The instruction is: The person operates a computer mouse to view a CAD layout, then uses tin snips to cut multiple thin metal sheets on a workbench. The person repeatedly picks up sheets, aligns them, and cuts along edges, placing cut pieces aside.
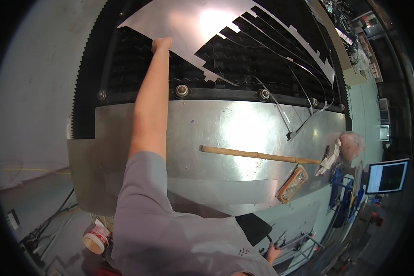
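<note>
My left arm reaches far forward over the machine bed. My left hand [162, 44] is closed at the near edge of a large, thin metal sheet [188, 27], gripping it. The sheet has a notched outline and a big cut-out area, with narrow strips running along its right side. It lies over a dark slatted bed [179, 69]. Low on the right, my right hand [272, 254] shows partly beyond my grey shirt. Its fingers are curled around the thin, curved end of a flat black piece [254, 228] whose kind I cannot make out.
A bamboo stick [260, 155] and an orange-framed brush-like block [292, 184] lie on the shiny metal ledge [188, 124]. Thin offcut strips [280, 115] hang over its edge. Ball rollers [182, 90] line the bed. A bucket [96, 239] stands lower left, a monitor [387, 177] right.
</note>
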A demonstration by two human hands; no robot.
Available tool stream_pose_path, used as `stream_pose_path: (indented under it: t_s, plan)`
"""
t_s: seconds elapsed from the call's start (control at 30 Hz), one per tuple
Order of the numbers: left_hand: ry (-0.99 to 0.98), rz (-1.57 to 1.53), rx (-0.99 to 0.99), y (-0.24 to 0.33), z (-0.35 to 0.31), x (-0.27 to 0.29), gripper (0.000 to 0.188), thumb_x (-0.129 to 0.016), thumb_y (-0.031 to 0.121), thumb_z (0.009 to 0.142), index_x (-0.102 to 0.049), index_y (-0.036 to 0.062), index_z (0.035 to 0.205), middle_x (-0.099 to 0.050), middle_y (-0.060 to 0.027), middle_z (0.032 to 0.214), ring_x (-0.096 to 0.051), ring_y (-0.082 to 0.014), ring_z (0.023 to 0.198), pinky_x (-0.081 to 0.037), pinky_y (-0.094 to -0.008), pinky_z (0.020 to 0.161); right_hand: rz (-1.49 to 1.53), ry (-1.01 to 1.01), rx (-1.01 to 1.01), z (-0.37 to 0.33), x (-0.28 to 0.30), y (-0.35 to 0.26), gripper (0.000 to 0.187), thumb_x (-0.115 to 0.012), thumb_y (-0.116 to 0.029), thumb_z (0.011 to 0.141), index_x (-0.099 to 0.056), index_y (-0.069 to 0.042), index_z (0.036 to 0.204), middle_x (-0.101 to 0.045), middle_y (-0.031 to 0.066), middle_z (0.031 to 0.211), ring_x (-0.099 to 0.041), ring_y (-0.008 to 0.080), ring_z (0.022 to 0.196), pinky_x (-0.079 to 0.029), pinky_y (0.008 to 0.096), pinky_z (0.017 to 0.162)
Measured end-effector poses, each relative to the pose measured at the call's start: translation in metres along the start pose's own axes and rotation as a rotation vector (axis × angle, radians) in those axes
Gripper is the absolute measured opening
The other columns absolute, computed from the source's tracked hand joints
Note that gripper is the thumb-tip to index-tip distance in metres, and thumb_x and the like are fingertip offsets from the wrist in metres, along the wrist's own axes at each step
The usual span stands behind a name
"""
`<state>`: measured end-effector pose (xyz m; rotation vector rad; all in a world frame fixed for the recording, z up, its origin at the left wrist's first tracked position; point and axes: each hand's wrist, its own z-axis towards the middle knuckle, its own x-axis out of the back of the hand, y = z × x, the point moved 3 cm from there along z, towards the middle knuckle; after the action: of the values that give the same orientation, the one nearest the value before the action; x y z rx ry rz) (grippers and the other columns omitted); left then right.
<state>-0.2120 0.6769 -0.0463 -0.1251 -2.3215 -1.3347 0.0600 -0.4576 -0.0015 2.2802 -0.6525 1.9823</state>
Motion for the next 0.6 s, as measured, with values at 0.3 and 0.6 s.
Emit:
stream_pose_path:
  t_s: [0.3, 0.6]
  plan:
    - [-0.396, -0.958, 0.129, 0.030, 0.016, -0.009, 0.031, -0.066, 0.020, 0.105, -0.060, 0.0051, 0.131, -0.067, -0.0148, 0.124, -0.069, -0.0314, 0.111, -0.055, -0.0543, 0.104, -0.127, -0.083, -0.061, -0.088, -0.007, 0.045, 0.049, -0.092, -0.029, 0.078, -0.070, 0.013, 0.092, -0.070, 0.0117, 0.073, -0.066, 0.0267, 0.071, -0.054, 0.0440, 0.070]
    - [-0.405, -1.024, -0.059, 0.125, -0.059, 0.018, 0.024, -0.062, 0.009, 0.103, -0.063, 0.0027, 0.126, -0.069, -0.0151, 0.120, -0.070, -0.0303, 0.108, -0.061, -0.0504, 0.096, 0.245, -0.066, -0.005, -0.039, -0.030, 0.035, 0.046, -0.083, -0.038, 0.090, -0.069, 0.004, 0.103, -0.069, 0.0086, 0.087, -0.062, 0.0201, 0.078, -0.048, 0.0375, 0.073]
